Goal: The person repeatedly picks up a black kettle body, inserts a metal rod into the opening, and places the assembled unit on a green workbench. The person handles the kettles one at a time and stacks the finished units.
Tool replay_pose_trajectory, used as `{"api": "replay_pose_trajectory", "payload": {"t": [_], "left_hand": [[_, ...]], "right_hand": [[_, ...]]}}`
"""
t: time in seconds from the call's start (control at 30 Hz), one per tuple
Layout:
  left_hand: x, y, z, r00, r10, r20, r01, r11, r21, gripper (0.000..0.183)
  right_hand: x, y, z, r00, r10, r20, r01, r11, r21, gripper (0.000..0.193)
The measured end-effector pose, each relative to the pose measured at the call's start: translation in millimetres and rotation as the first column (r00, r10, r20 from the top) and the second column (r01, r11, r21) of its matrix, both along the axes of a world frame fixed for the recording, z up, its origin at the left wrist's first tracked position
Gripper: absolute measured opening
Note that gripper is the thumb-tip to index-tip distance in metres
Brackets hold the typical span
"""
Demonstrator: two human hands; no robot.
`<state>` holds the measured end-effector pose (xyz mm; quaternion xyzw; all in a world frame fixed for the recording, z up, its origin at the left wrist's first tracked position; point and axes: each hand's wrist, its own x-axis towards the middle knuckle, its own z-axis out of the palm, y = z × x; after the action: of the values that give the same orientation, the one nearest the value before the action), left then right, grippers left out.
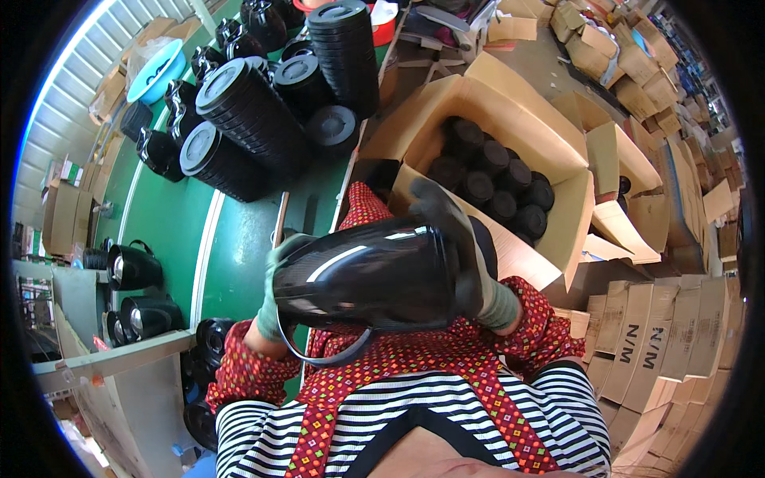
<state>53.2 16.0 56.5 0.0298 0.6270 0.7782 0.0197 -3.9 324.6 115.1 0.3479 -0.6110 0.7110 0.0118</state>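
A glossy black jug (362, 279) lies on its side across the front of my body, its loop handle (331, 358) hanging toward me. My left hand (279, 263), in a pale green glove, grips the jug's left end; most of its fingers are hidden behind the body. Against the jug's right end presses my right hand (470, 255), in a grey and green glove, its fingers reaching around the far edge. Just beyond, an open cardboard box (574, 215) holds several upright black cylindrical pieces (502, 179).
Stacks of round black parts (247, 103) and several black jugs (159, 151) stand on the green worktable (231, 263). A light blue basin (157, 72) sits at its far left. Flattened cartons (661, 327) are piled at right, with another open carton (629, 167) behind.
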Motion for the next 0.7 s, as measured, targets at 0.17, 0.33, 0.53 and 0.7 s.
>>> {"api": "replay_pose_trajectory", "payload": {"t": [0.17, 0.33, 0.53, 0.7], "left_hand": [[-16.3, 3.1, 68.9, 0.705, -0.288, -0.648, -0.353, 0.649, -0.674, 0.054], [-0.8, 15.5, 11.0, 0.991, 0.104, 0.081, -0.111, 0.991, 0.077, 0.062], [-22.0, 13.3, 73.5, 0.696, -0.38, -0.609, -0.331, 0.583, -0.742, 0.051], [-0.6, -3.8, -22.2, 0.997, -0.066, 0.046, 0.067, 0.998, -0.022, 0.062]], "right_hand": [[0.1, -1.1, 3.7, 0.333, 0.02, 0.943, 0.042, 0.999, -0.035, 0.065], [14.2, -0.7, -7.7, 0.987, -0.08, 0.136, 0.076, 0.997, 0.03, 0.078], [5.0, 19.8, -18.5, 0.948, -0.147, 0.282, 0.045, 0.94, 0.338, 0.07], [12.7, 5.7, -7.0, 0.958, -0.139, 0.25, 0.116, 0.988, 0.106, 0.068]]}}
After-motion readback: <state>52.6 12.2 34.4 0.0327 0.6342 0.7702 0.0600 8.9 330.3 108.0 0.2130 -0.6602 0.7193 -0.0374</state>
